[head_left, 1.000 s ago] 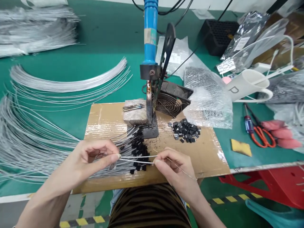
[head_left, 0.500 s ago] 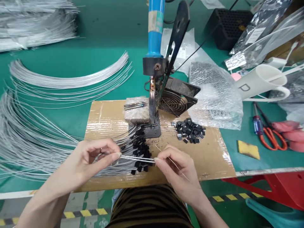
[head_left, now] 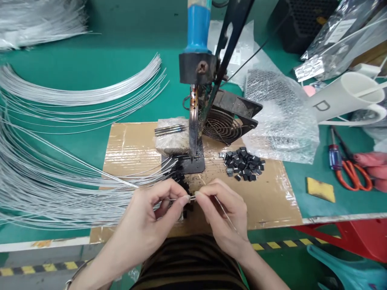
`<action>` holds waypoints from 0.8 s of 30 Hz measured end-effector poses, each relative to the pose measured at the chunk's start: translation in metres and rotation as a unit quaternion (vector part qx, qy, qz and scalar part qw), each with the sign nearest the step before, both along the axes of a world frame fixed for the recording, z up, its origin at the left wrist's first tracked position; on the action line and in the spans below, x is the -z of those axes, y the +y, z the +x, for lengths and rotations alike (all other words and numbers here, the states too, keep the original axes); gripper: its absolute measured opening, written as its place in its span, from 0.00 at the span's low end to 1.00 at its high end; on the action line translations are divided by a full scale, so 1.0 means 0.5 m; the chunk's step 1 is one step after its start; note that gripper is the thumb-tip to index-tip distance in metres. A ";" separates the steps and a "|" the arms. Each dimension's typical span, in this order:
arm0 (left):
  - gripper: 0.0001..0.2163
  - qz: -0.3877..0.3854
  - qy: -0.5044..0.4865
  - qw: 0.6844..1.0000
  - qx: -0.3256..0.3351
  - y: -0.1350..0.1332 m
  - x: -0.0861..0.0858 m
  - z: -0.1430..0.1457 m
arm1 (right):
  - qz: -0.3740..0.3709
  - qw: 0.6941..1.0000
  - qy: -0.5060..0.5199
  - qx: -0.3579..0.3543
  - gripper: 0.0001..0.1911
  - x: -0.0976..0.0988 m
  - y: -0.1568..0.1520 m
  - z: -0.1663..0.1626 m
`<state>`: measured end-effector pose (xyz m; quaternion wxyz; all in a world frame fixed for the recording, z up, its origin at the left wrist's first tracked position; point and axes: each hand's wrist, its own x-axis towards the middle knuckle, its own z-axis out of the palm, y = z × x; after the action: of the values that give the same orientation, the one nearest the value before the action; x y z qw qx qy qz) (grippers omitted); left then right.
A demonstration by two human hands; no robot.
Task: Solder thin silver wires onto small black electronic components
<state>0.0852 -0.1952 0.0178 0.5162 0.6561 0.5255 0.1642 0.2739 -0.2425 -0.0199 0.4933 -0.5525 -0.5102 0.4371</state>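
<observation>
My left hand [head_left: 160, 215] is closed in a pinch on a pair of white wires [head_left: 192, 197], which trail away to the left beneath it. Opposite, my right hand [head_left: 226, 215] pinches the ends of the same wires, its fingertips almost touching the left ones. A thin strand of solder wire [head_left: 223, 208] also runs through the right hand. Under and behind the left hand lie many grey-white wires [head_left: 75, 193] with small black pieces [head_left: 178, 175] at their ends, partly hidden by the hand. Beyond the hands, a blue-handled soldering iron [head_left: 198, 30] points tip down over a dark plate [head_left: 195, 164].
Cardboard [head_left: 266, 201] covers the bench under the hands. A pile of small black parts [head_left: 243, 163] lies right of the iron, near a fan [head_left: 226, 121] and bubble wrap [head_left: 278, 121]. Farther right are a yellow sponge [head_left: 320, 189], orange-handled scissors [head_left: 352, 177] and a white mug [head_left: 341, 96].
My left hand has slid right along the wires until its fingertips sit close to the right hand's. The right hand keeps its pinch. The view has shifted slightly.
</observation>
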 end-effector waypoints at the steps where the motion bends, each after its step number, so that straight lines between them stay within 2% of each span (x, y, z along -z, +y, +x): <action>1: 0.13 -0.005 -0.009 1.000 -0.020 0.001 0.004 -0.001 | -0.014 0.999 0.019 0.038 0.12 0.001 0.001 0.000; 3: 0.13 -0.017 -0.021 0.998 -0.050 0.003 0.009 -0.004 | -0.044 0.992 0.055 0.103 0.13 0.002 0.004 0.000; 5: 0.12 -0.024 -0.027 0.997 -0.063 0.004 0.013 -0.007 | -0.066 0.987 0.088 0.118 0.13 0.000 0.008 0.000; 9: 0.12 -0.026 -0.024 0.997 -0.064 0.002 0.015 -0.010 | -0.102 0.978 0.171 0.062 0.11 -0.005 0.009 -0.008; 14: 0.11 -0.020 -0.028 0.997 -0.067 -0.002 0.015 -0.011 | -0.146 0.948 0.283 0.005 0.09 -0.003 0.000 -0.026; 18: 0.11 -0.005 -0.017 0.997 -0.072 -0.002 0.015 -0.008 | -0.166 0.923 0.348 -0.003 0.07 0.005 -0.004 -0.035; 24: 0.10 0.019 -0.011 0.997 -0.078 -0.007 0.015 -0.003 | -0.194 0.907 0.372 0.001 0.08 0.012 -0.005 -0.039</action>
<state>0.0838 -0.1989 0.0102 0.4951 0.6208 0.5660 0.2214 0.2544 -0.2450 -0.0259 0.5308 -0.4352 -0.1936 0.7009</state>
